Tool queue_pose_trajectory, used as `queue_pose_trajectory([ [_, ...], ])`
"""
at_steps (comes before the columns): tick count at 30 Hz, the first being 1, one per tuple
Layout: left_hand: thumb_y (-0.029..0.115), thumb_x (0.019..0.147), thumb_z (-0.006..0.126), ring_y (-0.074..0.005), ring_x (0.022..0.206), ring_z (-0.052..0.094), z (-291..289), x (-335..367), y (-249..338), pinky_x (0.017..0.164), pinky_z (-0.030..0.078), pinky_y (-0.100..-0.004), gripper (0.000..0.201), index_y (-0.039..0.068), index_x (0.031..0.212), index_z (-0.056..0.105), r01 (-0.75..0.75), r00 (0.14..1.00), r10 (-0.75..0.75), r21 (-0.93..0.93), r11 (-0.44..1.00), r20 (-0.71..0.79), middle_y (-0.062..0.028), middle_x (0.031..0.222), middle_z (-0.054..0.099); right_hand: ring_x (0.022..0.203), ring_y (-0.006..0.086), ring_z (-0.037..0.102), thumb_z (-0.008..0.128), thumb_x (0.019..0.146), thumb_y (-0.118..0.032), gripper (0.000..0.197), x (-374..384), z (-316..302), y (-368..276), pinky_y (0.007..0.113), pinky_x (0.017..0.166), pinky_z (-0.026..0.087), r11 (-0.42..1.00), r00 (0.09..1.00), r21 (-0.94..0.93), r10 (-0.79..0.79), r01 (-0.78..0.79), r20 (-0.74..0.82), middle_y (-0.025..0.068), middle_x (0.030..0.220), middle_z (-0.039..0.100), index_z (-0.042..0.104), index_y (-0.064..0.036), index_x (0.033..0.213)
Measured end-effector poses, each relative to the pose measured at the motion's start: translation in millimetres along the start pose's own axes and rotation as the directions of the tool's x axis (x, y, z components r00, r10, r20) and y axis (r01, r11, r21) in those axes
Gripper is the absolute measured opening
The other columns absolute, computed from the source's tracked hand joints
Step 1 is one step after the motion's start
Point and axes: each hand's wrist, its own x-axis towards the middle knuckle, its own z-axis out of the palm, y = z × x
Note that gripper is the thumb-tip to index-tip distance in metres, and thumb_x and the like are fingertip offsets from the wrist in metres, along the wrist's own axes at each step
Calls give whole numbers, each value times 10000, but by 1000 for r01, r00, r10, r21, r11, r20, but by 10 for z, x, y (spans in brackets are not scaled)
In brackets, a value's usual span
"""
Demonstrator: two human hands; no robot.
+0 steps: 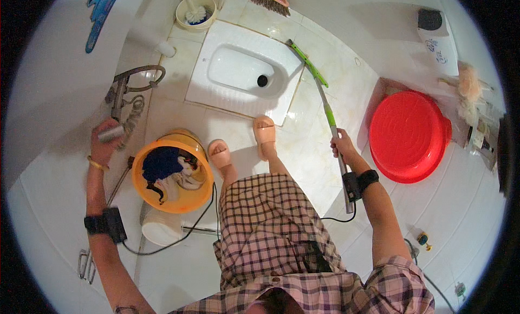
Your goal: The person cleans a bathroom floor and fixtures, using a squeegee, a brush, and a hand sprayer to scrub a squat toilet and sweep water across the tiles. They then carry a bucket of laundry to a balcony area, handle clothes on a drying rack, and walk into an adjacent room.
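Note:
My left hand [103,147] is closed around a short silver cylinder [111,133], by the wall pipes at the left; it looks like a spray head, but its kind is not certain. Just above it hangs a grey coiled hose [131,119]. On the other side, my right hand [343,144] grips the pole of a long green-and-grey floor squeegee [330,114]. The squeegee's green blade end rests at the right edge of a white squat toilet [246,70], while its pole runs back along my forearm.
Left of my feet stands an orange bucket [174,205] with dark and pale cloths inside, a white bin [161,230] beside it. A red basin [409,136] leans at the right wall. A toilet brush [196,14] sits in its holder beyond; a broom [265,0] lies farther off.

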Motion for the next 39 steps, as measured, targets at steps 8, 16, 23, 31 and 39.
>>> queue_pose_trajectory([
  [8,211,616,701,-236,659,596,1099,132,1769,590,455,-298,252,26,752,596,-302,937,301,-25,953,177,-118,690,595,395,113,422,537,793,-231,524,-121,-97,-481,265,323,364,928,972,-335,-210,166,-101,47,552,473,316,-217,1267],
  [16,346,651,610,-304,704,593,1976,835,1687,631,467,-369,356,12,773,619,170,985,-161,252,953,-56,-167,733,601,405,152,469,403,850,-293,476,480,-30,-1022,290,340,420,785,929,-558,-363,269,-63,64,537,471,239,-249,1295],
  [23,367,657,585,-321,750,585,1983,991,1605,652,473,-398,335,61,788,627,295,953,-235,406,865,-193,-148,782,607,348,216,479,394,863,-254,584,157,67,103,358,330,445,674,945,-671,-295,310,140,93,474,484,28,-342,1309],
  [31,379,668,580,-318,780,585,1909,966,1520,666,475,-410,350,65,815,623,303,953,-246,495,815,-178,-142,825,605,358,142,422,405,861,-273,503,-573,-273,-244,287,313,404,833,984,-527,-174,169,40,41,498,421,187,-285,1314],
  [39,353,667,598,-310,769,590,1980,914,1436,657,478,-398,341,56,832,623,365,931,-324,476,800,-168,-144,819,608,371,191,472,403,860,-248,543,-143,258,-52,318,348,453,740,979,-641,-173,201,108,83,500,462,115,-269,1319],
])
